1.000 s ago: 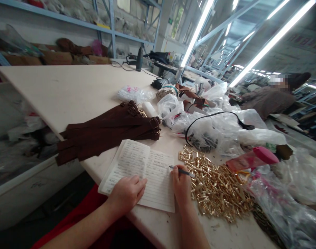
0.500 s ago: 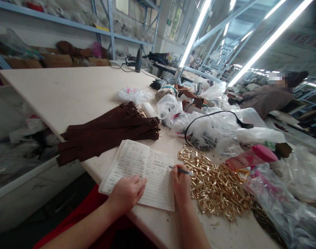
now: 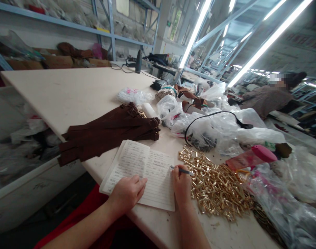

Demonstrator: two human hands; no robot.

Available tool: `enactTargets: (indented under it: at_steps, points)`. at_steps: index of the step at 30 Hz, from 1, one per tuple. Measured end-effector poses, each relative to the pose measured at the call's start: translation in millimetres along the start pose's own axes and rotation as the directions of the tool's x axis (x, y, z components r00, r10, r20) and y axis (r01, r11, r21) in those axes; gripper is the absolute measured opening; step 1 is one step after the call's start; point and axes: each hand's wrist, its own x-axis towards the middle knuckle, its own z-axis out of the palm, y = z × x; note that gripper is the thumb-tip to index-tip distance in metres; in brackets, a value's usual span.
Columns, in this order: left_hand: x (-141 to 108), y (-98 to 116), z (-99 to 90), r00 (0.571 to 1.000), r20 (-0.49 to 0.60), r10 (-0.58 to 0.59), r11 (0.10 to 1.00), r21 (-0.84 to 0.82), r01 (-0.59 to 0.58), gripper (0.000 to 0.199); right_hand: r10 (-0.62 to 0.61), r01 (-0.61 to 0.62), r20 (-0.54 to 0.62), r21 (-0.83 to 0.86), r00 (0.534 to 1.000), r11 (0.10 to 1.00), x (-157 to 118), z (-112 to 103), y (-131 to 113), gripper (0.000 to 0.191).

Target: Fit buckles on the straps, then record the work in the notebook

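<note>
An open lined notebook with handwriting on both pages lies at the table's near edge. My left hand rests on its lower part, fingers curled together, with nothing seen in them. At the right page's edge, my right hand is closed around a dark pen, its tip touching or just above the paper. Right beside that hand spreads a heap of gold-coloured metal buckles. Behind the notebook lies a bundle of dark brown straps, with metal pieces at their right-hand ends.
Clear plastic bags crowd the table's right side, with a black strap looped over them. A pink bottle lies beyond the buckles. A white bin stands at left. Another person is at the far right.
The pen and my right hand have shifted very slightly to the right. My left hand stays put on the notebook.
</note>
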Motion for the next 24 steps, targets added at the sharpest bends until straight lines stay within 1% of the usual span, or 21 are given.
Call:
enactTargets:
  at_steps: [4, 6, 8, 9, 10, 12, 14, 16, 17, 20, 24]
  points:
    - [-1.2, 0.4, -0.9, 1.0, 0.008, -0.012, 1.0, -0.002, 0.012, 0.025, -0.004, 0.005, -0.012, 0.068, 1.0, 0.998, -0.3, -2.5, -1.8, 0.025]
    - [-2.7, 0.6, -1.9, 1.0, 0.014, -0.02, 1.0, -0.006, 0.02, 0.025, 0.028, -0.017, -0.056, 0.191, 0.998, 0.982, -4.3, -8.2, -7.4, 0.024]
    - [-4.5, 0.6, -3.1, 1.0, 0.014, -0.022, 1.0, -0.011, 0.022, 0.024, 0.096, -0.057, -0.098, 0.34, 0.991, 0.939, -13.2, -15.6, -16.7, 0.023]
    - [-5.3, 0.6, -3.7, 1.0, 0.013, -0.021, 1.0, -0.014, 0.021, 0.024, 0.109, -0.067, -0.09, 0.381, 0.99, 0.922, -19.7, -18.8, -22.0, 0.022]
    - [-6.0, 0.6, -4.2, 1.0, 0.01, -0.019, 1.0, -0.017, 0.019, 0.024, 0.099, -0.067, -0.066, 0.381, 0.993, 0.922, -27.2, -21.0, -27.4, 0.021]
    - [-7.0, 0.7, -5.0, 1.0, 0.004, -0.021, 1.0, -0.022, 0.021, 0.024, 0.007, -0.014, 0.022, 0.341, 1.0, 0.94, -43.6, -20.7, -37.0, 0.019]
    - [-7.6, 1.1, -5.2, 1.0, 0.0, -0.029, 0.999, -0.026, 0.029, 0.024, -0.121, 0.085, 0.104, 0.298, 0.987, 0.951, -58.3, -13.9, -43.7, 0.017]
    - [-8.1, 1.6, -4.7, 0.999, 0.005, -0.035, 0.999, -0.034, 0.036, 0.023, -0.185, 0.139, 0.152, 0.274, 0.971, 0.952, -68.1, -3.8, -47.0, 0.016]
    - [-8.4, 1.7, -4.1, 0.999, 0.01, -0.038, 0.998, -0.039, 0.038, 0.023, -0.192, 0.144, 0.168, 0.266, 0.967, 0.953, -70.8, 1.2, -47.5, 0.016]
    - [-9.3, 1.4, -1.8, 0.999, 0.018, -0.044, 0.998, -0.054, 0.044, 0.023, -0.157, 0.111, 0.171, 0.252, 0.973, 0.961, -73.3, 10.3, -45.7, 0.017]
    - [-9.4, 0.0, 0.6, 0.999, 0.016, -0.042, 0.998, -0.052, 0.043, 0.024, -0.137, 0.106, 0.113, 0.244, 0.984, 0.964, -71.6, 9.1, -42.1, 0.015]
